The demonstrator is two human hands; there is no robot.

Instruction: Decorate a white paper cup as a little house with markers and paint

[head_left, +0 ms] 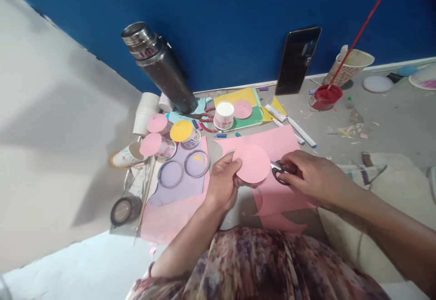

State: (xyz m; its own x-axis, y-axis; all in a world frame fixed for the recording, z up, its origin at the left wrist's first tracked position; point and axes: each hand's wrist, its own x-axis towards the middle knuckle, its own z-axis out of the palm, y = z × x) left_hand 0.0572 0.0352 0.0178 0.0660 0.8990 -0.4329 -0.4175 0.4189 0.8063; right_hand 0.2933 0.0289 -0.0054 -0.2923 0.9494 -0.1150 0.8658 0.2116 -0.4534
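Head view: big pink paper sheet (pixel 272 143) lies flat on floor, cut-out holes along near edge. Steel flask (pixel 160 66) leans on blue wall, far behind sheet, to left. Black phone (pixel 297 60) stands on wall behind sheet. Left hand (pixel 223 182) over sheet's left part, fingers pinch pink paper circle (pixel 251 162). Right hand (pixel 315 177) over sheet's right part, closed around small scissors (pixel 279 171), blades touch circle's right edge.

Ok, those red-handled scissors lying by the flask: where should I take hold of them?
Grip the red-handled scissors by the handle loops, which point right toward the paper cup. Come from above on that side; they lie flat, blades pointing left toward the steel flask.
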